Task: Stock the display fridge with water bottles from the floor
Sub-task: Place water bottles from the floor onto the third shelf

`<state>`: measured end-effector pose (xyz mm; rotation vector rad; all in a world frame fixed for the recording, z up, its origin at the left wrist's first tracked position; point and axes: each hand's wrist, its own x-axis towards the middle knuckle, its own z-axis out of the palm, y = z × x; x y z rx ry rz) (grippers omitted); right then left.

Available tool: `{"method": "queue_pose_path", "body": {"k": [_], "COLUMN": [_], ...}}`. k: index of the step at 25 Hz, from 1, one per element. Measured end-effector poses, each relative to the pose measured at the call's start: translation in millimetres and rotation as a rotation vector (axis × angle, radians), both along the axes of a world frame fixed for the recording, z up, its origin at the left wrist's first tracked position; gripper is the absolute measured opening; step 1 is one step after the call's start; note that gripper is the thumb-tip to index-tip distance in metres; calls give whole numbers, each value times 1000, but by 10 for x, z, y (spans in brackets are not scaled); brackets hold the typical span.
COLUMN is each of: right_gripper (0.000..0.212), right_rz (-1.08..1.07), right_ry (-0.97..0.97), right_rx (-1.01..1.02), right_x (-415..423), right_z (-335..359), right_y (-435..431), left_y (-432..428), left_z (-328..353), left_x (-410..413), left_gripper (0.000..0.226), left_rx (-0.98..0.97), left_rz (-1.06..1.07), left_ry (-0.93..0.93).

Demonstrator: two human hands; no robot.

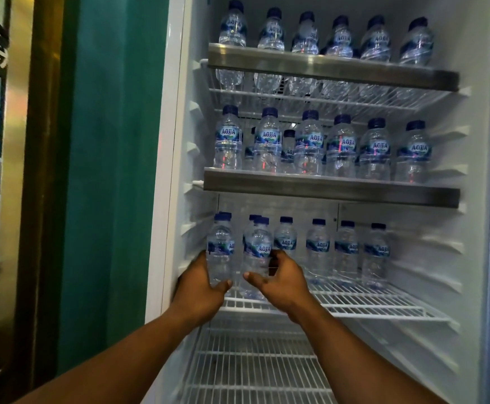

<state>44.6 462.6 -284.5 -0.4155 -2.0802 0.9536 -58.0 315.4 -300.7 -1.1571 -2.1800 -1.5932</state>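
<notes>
Two small water bottles are held upright at the left end of the third wire shelf [383,306] of the display fridge [176,141], one in each hand. The left bottle [221,249] is wrapped low on its body by the left hand [200,290], with the fingers curled behind it and the thumb laid across the front near the base. The right bottle [259,247] is clasped the same way by the right hand [281,282], its thumb pointing left below the label. This low hold is judged to let the bases be set on the wires first while the caps are kept clear of the shelf above. Whether the bases already rest on the wires cannot be told.

Both bottles are placed just in front of the back row [347,249], so a second row appears to be begun from the left wall.

The bottles are made of thin clear plastic, ribbed and slightly waisted, with dark blue screw caps and blue AQUA labels. The shelf is formed of white coated wire in a fine grid, as is the bare lower shelf [252,360]. The two fuller shelves above are fronted by a brushed metal rail [325,188], by which the middle bottles [375,150] and top bottles [340,39] are kept from sliding out. The side walls are moulded in smooth white plastic with stepped ledges. A teal wall [112,141] is seen beside the fridge.
</notes>
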Motion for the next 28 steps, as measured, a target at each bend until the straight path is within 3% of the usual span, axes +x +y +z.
{"method": "queue_pose_path", "body": {"k": [12,16,28], "right_gripper": [55,56,60], "right_rz": [-90,-128,-151], "right_ry": [9,35,59], "right_rx": [58,83,88], "right_x": [-15,20,2], "right_z": [-8,-8,-24], "right_y": [-122,-135,-124], "left_y": [-24,6,59], "left_z": [30,20,17], "left_x": [-13,-2,-54], "left_gripper": [48,73,58], "left_rx": [-54,-49,-37], "left_rz": [1,39,92], "left_ry": [-79,-53,-140]}}
